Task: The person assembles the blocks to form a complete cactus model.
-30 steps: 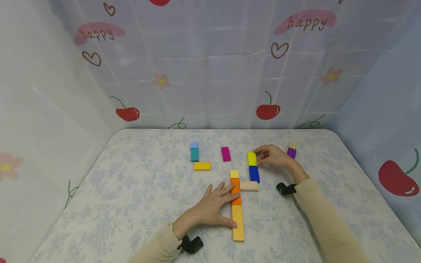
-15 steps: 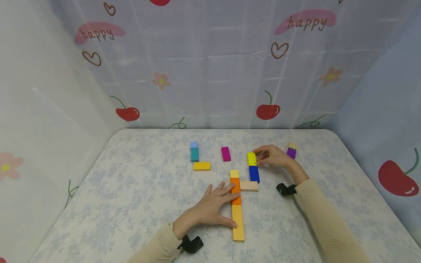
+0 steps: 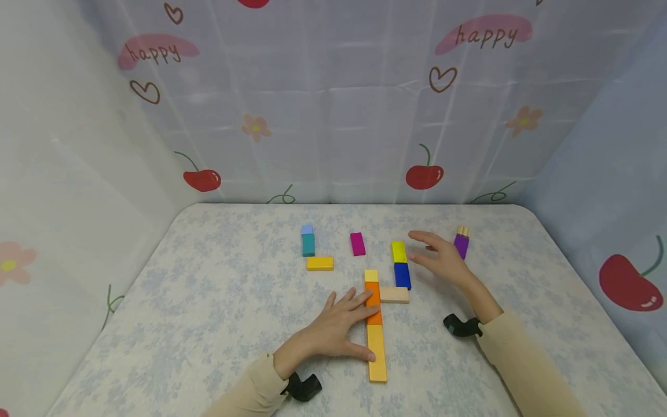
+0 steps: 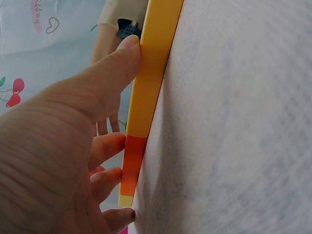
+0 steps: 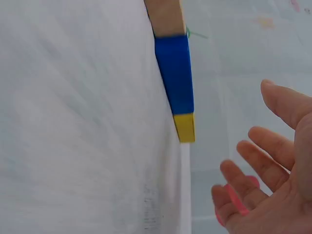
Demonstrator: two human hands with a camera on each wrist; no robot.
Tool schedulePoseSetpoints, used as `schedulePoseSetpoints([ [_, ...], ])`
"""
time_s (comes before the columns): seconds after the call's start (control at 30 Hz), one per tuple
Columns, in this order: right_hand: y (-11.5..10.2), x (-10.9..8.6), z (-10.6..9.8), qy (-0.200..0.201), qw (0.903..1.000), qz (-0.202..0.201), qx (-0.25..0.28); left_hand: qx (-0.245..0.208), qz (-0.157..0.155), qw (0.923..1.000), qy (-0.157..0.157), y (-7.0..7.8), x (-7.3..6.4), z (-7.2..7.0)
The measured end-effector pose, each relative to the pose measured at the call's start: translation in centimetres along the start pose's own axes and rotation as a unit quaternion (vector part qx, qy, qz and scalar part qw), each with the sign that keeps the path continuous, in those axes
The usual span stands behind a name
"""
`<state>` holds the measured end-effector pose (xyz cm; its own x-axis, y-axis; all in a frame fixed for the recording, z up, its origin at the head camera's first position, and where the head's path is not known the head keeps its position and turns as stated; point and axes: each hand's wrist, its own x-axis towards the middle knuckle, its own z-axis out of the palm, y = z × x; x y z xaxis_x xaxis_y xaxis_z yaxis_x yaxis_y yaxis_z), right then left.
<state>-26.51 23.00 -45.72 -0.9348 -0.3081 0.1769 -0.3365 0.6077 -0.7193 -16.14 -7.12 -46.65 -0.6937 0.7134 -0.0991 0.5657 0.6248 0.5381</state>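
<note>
My left hand point(image 3: 339, 327) lies with fingers spread along a column of blocks. Its thumb touches the long yellow-orange block point(image 3: 378, 368), and its fingertips rest on the orange blocks point(image 3: 374, 315). A pale yellow block point(image 3: 371, 275) tops this column. From its right side a natural wood block point(image 3: 395, 295) sticks out, meeting a blue block point(image 3: 402, 275) with a bright yellow block point(image 3: 398, 252) beyond it. My right hand point(image 3: 443, 260) is just right of the bright yellow block, fingers apart and holding nothing; the right wrist view shows a gap between them.
A purple block point(image 3: 461, 244) with pale sticks at its far end lies behind the right hand. Farther left are a magenta block point(image 3: 358, 244), a yellow block point(image 3: 320, 264), a teal block point(image 3: 308, 245) and a light blue block point(image 3: 307, 229). A patterned curtain point(image 3: 333, 116) stands behind the table.
My right hand has come away from the bright yellow block, moving right and slightly back toward me with its fingers spreading. The left hand and the blocks have stayed put.
</note>
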Motion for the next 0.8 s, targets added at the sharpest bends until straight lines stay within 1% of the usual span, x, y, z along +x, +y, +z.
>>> schedulePoseSetpoints([
  [0.2, -0.4, -2.2, 0.8, -0.024, 0.9992, -0.012, -0.029, 0.0, -0.005, 1.0, -0.003, 0.1, 0.1, 0.0],
  [0.33, -0.6, -3.3, 1.3, -0.048, 0.9974, -0.018, -0.05, -0.003, -0.007, 1.0, -0.006, 0.1, 0.1, 0.0],
  [0.47, -0.6, -3.7, 2.0, -0.063, 0.9942, -0.037, -0.08, 0.0, -0.007, 1.0, -0.004, 0.1, 0.0, 0.0],
  [0.57, -0.5, -3.8, 2.5, -0.061, 0.9919, -0.052, -0.099, 0.001, -0.007, 1.0, -0.002, 0.1, 0.1, 0.0],
  [0.8, -0.7, -4.0, 2.9, -0.054, 0.9897, -0.062, -0.117, -0.002, -0.003, 1.0, -0.004, 0.1, 0.0, -0.1],
])
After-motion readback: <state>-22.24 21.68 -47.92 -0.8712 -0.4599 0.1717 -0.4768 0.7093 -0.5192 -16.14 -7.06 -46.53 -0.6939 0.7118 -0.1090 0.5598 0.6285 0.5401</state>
